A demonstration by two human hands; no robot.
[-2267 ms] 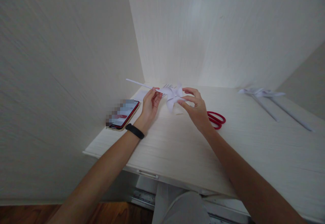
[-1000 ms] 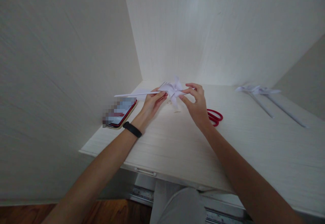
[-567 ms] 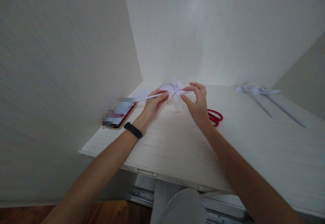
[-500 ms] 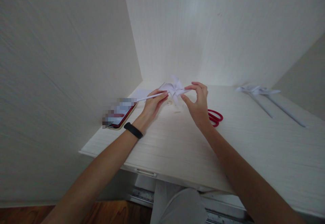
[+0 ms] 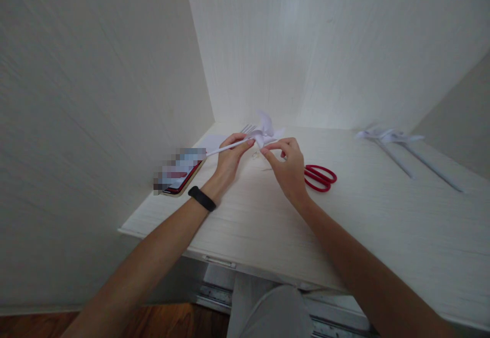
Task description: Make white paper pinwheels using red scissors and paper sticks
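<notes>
My left hand (image 5: 231,153) is closed around the white stick of a paper pinwheel (image 5: 265,133), near the pinwheel's head. The stick slants down to the left, its far end by the phone. With thumb and forefinger, my right hand (image 5: 288,163) pinches the lower blade of the pinwheel. Just right of that hand lie red-handled scissors (image 5: 321,177), their blades hidden behind it. Behind my left hand the tines of a fork (image 5: 249,128) show. Small scraps (image 5: 255,155) lie on the table under the pinwheel.
Two more white pinwheels (image 5: 386,136) with stick handles lie at the right. A phone (image 5: 179,172) rests against the left wall, beside a sheet of white paper (image 5: 212,142). The white table (image 5: 245,225) is bordered by walls at the back and left.
My right hand has moved left and slightly down from the right blade to the lower blade. The pinwheel's head has turned, uncovering the fork tines and more of the scissors. My left hand stays put.
</notes>
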